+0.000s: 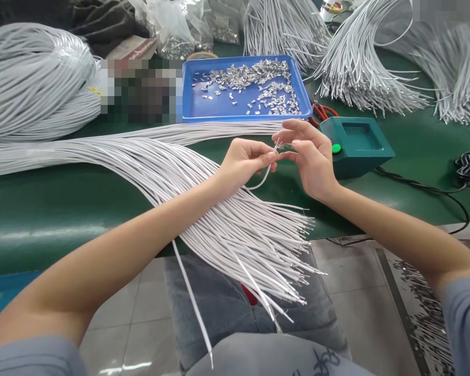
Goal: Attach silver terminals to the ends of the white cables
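Note:
My left hand point(245, 159) pinches a white cable point(265, 177) close to its end, thumb against the fingers. Fine loose strands point(285, 147) spread from that end toward my right hand point(311, 159). The right thumb and fingertips close around these strands, while the upper fingers are bent above them. Under my left forearm lies a thick bundle of white cables point(203, 209), its many ends fanned out over the table's front edge and my lap. Just behind both hands is a blue tray point(186, 94) with small silver metal pieces point(254, 75).
To the right of my right hand stands a green box-shaped device point(360, 149) with a lit green button. A black cord point(423, 184) runs off it. More cable bundles point(35, 78) lie at the back left and back right, beside plastic bags of metal parts point(176, 31).

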{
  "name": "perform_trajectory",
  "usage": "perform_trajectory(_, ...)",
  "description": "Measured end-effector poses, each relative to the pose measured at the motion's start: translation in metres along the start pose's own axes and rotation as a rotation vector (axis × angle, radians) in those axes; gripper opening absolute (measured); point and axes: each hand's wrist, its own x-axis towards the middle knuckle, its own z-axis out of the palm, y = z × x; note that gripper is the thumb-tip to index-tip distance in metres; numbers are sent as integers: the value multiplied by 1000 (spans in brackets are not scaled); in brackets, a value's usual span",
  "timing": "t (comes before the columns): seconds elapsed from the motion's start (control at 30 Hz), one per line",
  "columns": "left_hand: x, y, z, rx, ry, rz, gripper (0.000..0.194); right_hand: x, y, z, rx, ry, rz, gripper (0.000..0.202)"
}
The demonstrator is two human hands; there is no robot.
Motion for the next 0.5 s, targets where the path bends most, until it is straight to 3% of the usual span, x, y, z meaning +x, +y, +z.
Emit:
perform_trajectory(0.17, -1, 0, 0, 43, 18, 23, 34, -1, -2, 0, -5, 10, -84, 27)
perform_trajectory(0.5, 0, 1, 1, 44, 16, 44, 32, 3, -2, -2, -34, -15, -46, 30)
